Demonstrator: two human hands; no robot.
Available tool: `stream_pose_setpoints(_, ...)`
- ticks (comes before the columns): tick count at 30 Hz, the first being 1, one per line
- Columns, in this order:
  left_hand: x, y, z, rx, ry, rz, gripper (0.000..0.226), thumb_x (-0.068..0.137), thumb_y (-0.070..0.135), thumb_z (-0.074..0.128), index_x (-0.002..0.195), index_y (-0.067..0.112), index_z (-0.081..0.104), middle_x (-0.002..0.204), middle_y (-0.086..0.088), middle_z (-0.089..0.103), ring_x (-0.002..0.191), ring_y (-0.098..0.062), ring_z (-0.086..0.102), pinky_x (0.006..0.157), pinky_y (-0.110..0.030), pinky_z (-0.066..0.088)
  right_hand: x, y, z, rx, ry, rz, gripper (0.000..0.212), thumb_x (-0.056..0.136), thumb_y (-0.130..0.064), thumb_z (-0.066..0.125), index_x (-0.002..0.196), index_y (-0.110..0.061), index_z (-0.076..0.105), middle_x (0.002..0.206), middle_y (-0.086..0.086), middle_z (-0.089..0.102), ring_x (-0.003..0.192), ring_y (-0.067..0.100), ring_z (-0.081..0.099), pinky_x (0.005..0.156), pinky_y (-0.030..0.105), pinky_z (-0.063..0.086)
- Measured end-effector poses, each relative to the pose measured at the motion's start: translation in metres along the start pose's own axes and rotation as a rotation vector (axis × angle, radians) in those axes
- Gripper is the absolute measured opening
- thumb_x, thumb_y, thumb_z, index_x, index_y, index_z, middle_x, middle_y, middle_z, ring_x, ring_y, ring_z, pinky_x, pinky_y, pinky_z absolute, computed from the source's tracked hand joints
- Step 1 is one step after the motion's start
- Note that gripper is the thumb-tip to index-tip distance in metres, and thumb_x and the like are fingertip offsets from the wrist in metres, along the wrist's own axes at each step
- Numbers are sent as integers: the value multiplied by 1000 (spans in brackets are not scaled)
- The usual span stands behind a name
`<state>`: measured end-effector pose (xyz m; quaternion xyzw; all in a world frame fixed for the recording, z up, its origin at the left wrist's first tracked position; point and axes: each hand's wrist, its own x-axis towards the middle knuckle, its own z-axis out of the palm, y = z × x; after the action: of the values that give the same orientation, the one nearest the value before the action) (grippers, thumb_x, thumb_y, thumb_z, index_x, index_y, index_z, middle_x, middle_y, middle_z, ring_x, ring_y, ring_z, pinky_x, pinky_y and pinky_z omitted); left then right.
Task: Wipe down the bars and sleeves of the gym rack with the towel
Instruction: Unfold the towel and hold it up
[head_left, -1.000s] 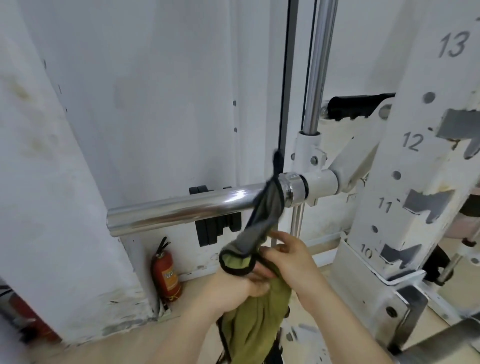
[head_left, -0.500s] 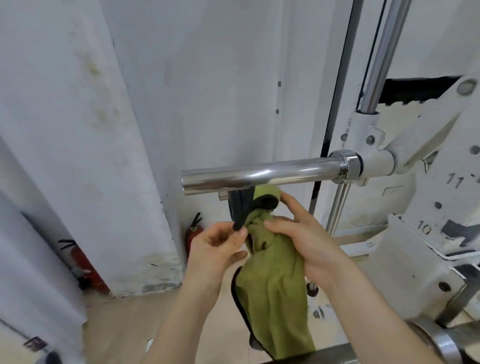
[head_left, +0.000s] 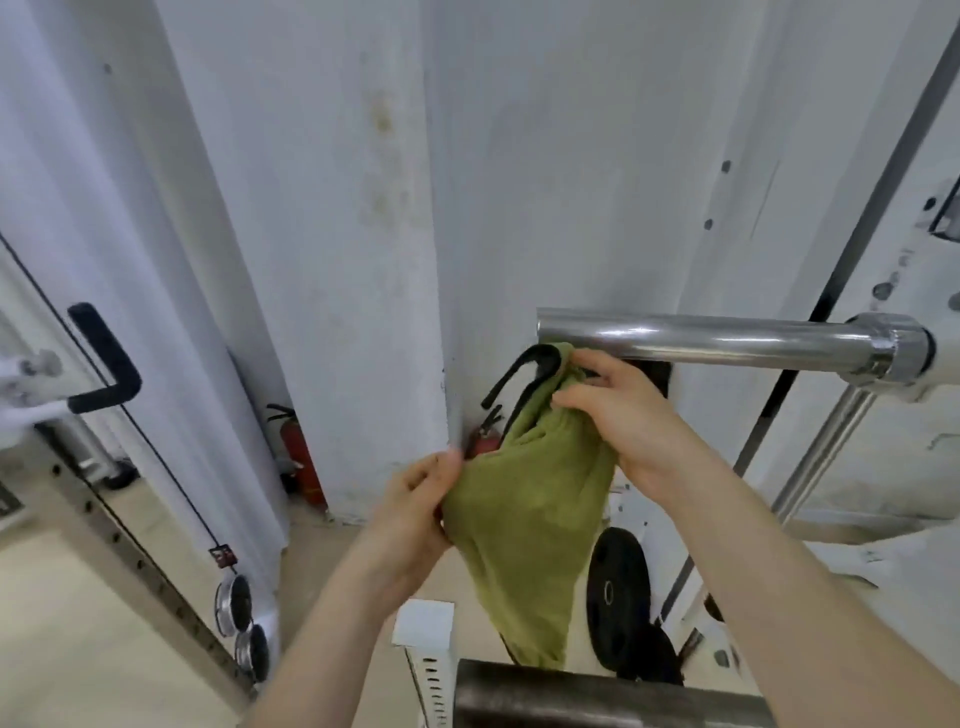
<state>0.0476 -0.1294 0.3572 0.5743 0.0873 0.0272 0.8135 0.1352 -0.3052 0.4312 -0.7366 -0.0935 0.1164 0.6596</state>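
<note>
You are viewing bright, diffuse light with faint shadows. Glare is streaking along the chrome sleeve (head_left: 701, 335). Wide-angle distortion is bending the edges; blur is softening the lower corners.

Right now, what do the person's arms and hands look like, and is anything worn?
Both forearms are bare to the frame's bottom edge; no sleeve shows. The left hand and right hand wear no gloves, and no watch, bracelet or ring is visible.

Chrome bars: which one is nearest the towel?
The horizontal sleeve, directly above the towel; the slanted rod lies farther right.
</note>
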Motion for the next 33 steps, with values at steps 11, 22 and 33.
stream_pose_setpoints(11,-8,79,-22,-40,249,204,28,99,34,52,85,12,62,85,-9,66,86,-24,64,89,-45,54,14,43,76,-246,-142,195,55,93,-55,49,137,-23,48,130,1,55,118,19,52,100,43,45)
stream_pose_setpoints(22,-23,160,-42,-133,289,472,34,101,33,45,117,3,53,116,-23,63,106,-32,64,96,-52,50,-18,104,133,373,-407,689,79,71,-81,51,117,-18,67,111,13,72,110,33,64,101,52,43)
stream_pose_setpoints(33,9,122,-87,-230,419,375,42,101,30,48,125,-4,51,119,-20,66,110,-30,65,94,-49,52,16,66,74,299,-340,328,30,92,-23,60,116,-5,66,102,12,71,86,20,69,82,36,55)
